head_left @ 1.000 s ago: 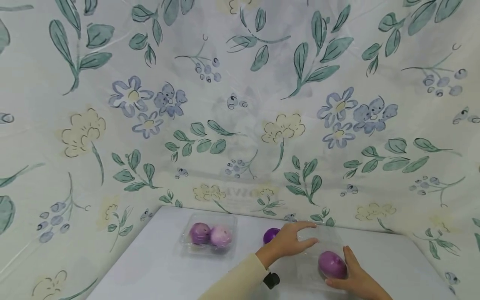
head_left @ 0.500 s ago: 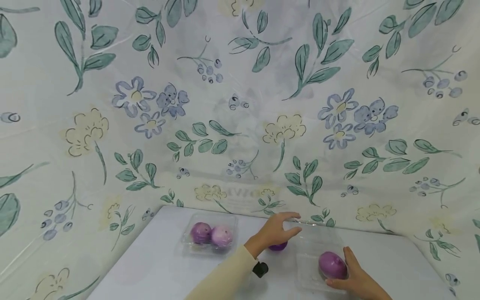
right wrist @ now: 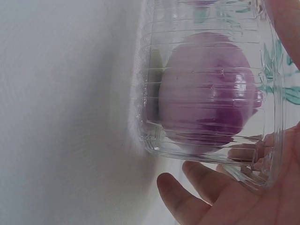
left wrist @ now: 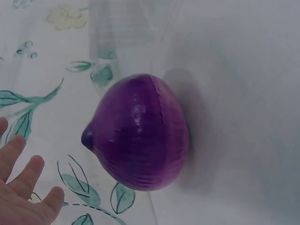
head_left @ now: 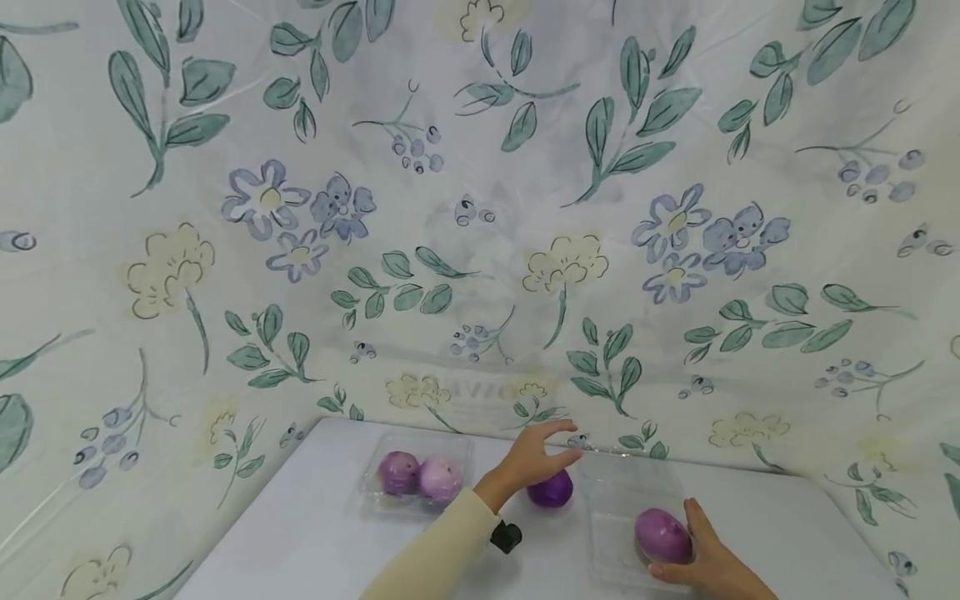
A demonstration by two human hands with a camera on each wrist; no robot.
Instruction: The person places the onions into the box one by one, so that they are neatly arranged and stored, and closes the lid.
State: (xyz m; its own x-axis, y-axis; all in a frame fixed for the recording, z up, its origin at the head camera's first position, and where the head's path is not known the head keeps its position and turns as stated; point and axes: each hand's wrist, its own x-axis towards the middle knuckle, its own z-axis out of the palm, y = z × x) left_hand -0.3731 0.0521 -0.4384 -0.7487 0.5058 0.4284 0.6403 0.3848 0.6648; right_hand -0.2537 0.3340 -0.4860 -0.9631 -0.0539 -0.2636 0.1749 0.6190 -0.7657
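A dark purple onion (head_left: 550,492) lies on the white table, glossy and with a seam line in the left wrist view. My left hand (head_left: 528,458) hovers just behind and above it, thumb and fingers spread, holding nothing. In the left wrist view the fingertips (left wrist: 56,197) stand apart from the onion's pointed end. To the right, a clear plastic container (head_left: 611,558) stands with its lid raised at the back. Inside sits a lighter purple onion (head_left: 662,536) at the right side. My right hand (head_left: 712,562) grips the container's right end, fingers round its wall.
A second clear plastic box (head_left: 375,500) with two onions (head_left: 420,477) stands at the back left of the table (head_left: 300,533). A floral curtain (head_left: 480,250) rises behind the table and along both sides. A black wrist device (head_left: 506,537) shows under my left sleeve.
My left hand has moved left, away from the container's lid, to beside the dark purple onion, which now shows more fully. The right hand stays at the container.
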